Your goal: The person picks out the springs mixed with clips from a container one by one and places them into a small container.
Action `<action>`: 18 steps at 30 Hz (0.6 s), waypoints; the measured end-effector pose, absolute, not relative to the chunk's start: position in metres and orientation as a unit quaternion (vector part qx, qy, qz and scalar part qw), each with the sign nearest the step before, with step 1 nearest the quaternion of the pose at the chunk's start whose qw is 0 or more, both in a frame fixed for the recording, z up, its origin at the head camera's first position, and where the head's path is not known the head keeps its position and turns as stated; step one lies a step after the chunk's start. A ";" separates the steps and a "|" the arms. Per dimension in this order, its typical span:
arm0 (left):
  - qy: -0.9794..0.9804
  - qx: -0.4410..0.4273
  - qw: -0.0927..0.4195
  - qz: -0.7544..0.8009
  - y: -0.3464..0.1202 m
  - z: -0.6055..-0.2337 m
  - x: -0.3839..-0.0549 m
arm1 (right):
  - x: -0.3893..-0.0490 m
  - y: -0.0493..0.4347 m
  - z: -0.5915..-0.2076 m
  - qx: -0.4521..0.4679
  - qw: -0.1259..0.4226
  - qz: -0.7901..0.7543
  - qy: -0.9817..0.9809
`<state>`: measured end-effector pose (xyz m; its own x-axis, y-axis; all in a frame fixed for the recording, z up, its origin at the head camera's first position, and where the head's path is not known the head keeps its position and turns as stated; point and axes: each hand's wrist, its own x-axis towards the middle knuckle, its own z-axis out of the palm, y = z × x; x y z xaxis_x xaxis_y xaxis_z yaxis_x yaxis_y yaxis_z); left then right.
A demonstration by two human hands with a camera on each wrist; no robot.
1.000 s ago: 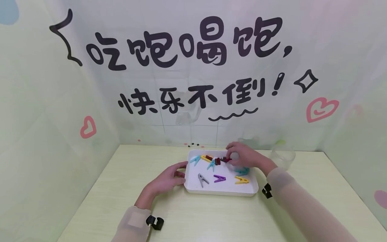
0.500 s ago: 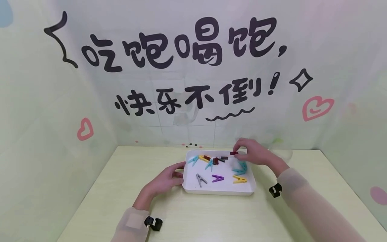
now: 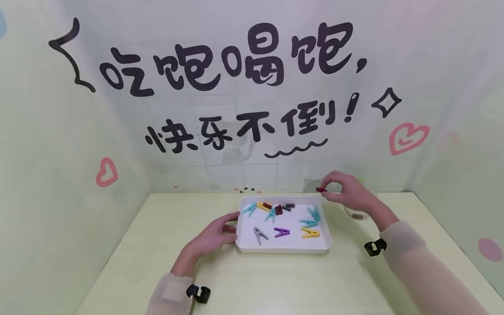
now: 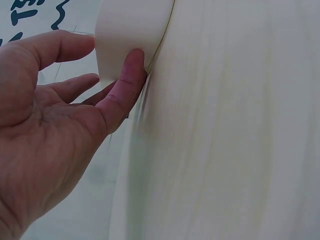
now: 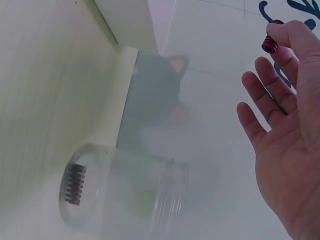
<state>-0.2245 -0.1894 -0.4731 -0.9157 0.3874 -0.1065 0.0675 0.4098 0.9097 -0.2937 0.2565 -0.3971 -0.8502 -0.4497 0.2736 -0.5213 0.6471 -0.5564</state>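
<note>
Evidently the red ribbed piece [image 3: 320, 190] is held up off the tray [image 3: 283, 251] by the R hand [image 3: 350, 192], pinched btw thumb & index tips; a tip grip is prob. used b/c the piece is so small. Most of it is left exposed at the v. end of the fingers, w/ nothing of it tucked into the palm, & the other R fingers are held apart from it, slightly spread, presumably so the view of it isn't blocked. In the head view it's seen by the tray's far R corner; exact height can't be told. The tray's L end is touched by the L hand [image 3: 215, 234], fingers parted & nothing pinched, prob. so that sliding is prevented. Near the tray's R side, a clear jar [image 5: 135, 187] is stood upright on the table [image 3: 275, 280], partly hidden behind the R forearm in the head view, w/ a dark ribbed piece [image 5: 75, 184] laid on its bottom; it's likely put there for easy reach. The held piece is well apart from the jar. Inside the tray, a purple clip [image 3: 281, 232] & a grey clip [image 3: 260, 235] are spaced out nearer the front, while more small pieces [image 3: 279, 210] are bunched towards the back.
</note>
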 end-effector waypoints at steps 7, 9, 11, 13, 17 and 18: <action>0.825 0.143 0.151 0.526 -0.190 -0.474 -0.225 | -0.288 0.288 -0.396 0.233 0.101 0.320 -0.913; 0.825 0.142 0.151 0.525 -0.190 -0.475 -0.225 | -0.286 0.298 -0.397 0.220 0.109 0.320 -0.915; 0.826 0.142 0.152 0.524 -0.190 -0.475 -0.225 | -0.284 0.307 -0.399 0.209 0.116 0.322 -0.916; 0.827 0.142 0.151 0.522 -0.190 -0.474 -0.225 | -0.282 0.317 -0.402 0.201 0.124 0.322 -0.917; 0.828 0.140 0.151 0.521 -0.190 -0.472 -0.224 | -0.281 0.335 -0.412 0.189 0.139 0.323 -0.917; 0.828 0.139 0.151 0.521 -0.190 -0.472 -0.223 | -0.280 0.339 -0.415 0.184 0.140 0.323 -0.918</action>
